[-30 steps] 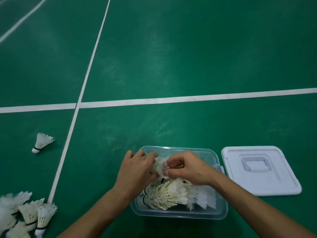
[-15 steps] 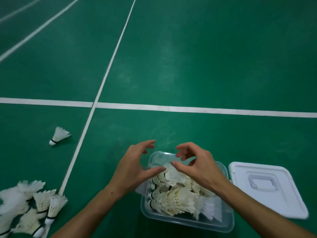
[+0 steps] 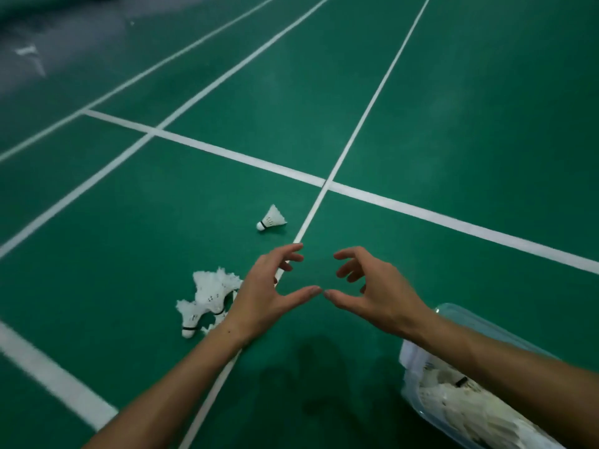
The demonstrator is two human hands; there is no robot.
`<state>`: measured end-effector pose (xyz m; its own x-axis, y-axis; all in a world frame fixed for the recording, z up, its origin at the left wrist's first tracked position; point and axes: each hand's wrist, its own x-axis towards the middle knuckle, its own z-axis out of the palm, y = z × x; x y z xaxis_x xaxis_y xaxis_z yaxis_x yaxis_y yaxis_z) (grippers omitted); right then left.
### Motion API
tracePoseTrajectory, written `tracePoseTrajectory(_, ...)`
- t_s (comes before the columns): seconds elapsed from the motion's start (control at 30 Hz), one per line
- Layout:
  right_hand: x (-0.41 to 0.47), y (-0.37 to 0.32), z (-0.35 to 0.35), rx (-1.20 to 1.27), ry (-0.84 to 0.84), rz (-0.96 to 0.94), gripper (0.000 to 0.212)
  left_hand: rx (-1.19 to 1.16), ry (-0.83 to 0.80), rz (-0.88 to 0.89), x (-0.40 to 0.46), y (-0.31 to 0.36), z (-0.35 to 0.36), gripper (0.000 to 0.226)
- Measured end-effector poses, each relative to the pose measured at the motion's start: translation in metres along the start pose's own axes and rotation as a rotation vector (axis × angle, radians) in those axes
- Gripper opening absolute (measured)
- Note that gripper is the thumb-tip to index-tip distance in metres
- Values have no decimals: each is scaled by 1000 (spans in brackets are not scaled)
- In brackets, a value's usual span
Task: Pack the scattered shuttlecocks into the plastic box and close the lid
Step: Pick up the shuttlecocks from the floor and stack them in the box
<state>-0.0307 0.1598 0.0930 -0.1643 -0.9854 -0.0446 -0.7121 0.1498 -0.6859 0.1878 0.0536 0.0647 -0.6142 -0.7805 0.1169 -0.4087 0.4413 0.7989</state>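
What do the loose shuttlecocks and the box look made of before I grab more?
Lone shuttlecock: skirt looks like white feathers, matte, with a pale rounded base and dark band; cork or foam, cannot tell. The pile by the left hand shows the same frayed feathery edges. Plastic box: clear, glossy plastic, since the contents show through its wall.

A lone white feathered shuttlecock point(image 3: 271, 218) lies on its side on the green court floor, its cork base with a dark band pointing left, just left of a thin white line. Nearer, a small heap of shuttlecocks point(image 3: 207, 298) lies tangled together, partly hidden behind the left wrist. The clear plastic box point(image 3: 460, 319) sits at the lower right with its lid off, packed with white shuttlecocks point(image 3: 470, 413) lying on their sides.
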Motion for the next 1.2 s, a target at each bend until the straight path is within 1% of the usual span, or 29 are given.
tracePoseTrajectory(0.1,17,-22,47,27,-66,-33,66,27,43,-96,-23,-32,-35,77)
tracePoseTrajectory(0.2,29,-37,89,31,-134,-61,64,106,61,-147,-47,-64,-62,78)
tracePoseTrajectory(0.33,40,-44,134,6,-202,-71,60,208,2,-213,-70,-97,-81,86)
tracePoseTrajectory(0.4,43,-42,152,-17,-234,-46,61,289,-49,-208,-75,-110,-80,88)
tracePoseTrajectory(0.47,46,-38,170,-51,-258,-5,66,439,-82,-183,-78,-118,-76,83)
tracePoseTrajectory(0.53,47,-34,186,-82,-273,36,73,624,-66,-129,-81,-121,-66,74)
tracePoseTrajectory(0.57,49,-33,194,-91,-275,50,76,672,-42,-120,-83,-120,-60,69)
tracePoseTrajectory(0.6,51,-33,200,-96,-275,61,78,695,-14,-129,-86,-120,-54,67)
tracePoseTrajectory(0.67,57,-36,209,-95,-273,80,81,723,15,-161,-90,-122,-44,68)
tracePoseTrajectory(0.7,61,-38,213,-93,-273,88,81,724,18,-188,-92,-125,-41,70)
tracePoseTrajectory(0.77,69,-39,218,-96,-294,110,73,668,19,-250,-93,-133,-37,70)
tracePoseTrajectory(0.87,77,-39,222,-86,-323,133,55,447,-20,-294,-89,-142,-33,68)
tracePoseTrajectory(0.97,79,-38,220,-5,-336,168,45,294,-24,-313,-83,-143,-29,78)
tracePoseTrajectory(1.03,76,-36,212,63,-342,176,39,278,-23,-296,-82,-139,-26,84)
tracePoseTrajectory(1.1,68,-34,195,117,-342,160,34,266,-33,-261,-80,-128,-25,85)
tracePoseTrajectory(1.2,46,-32,150,125,-327,98,16,188,-78,-123,-70,-98,-24,83)
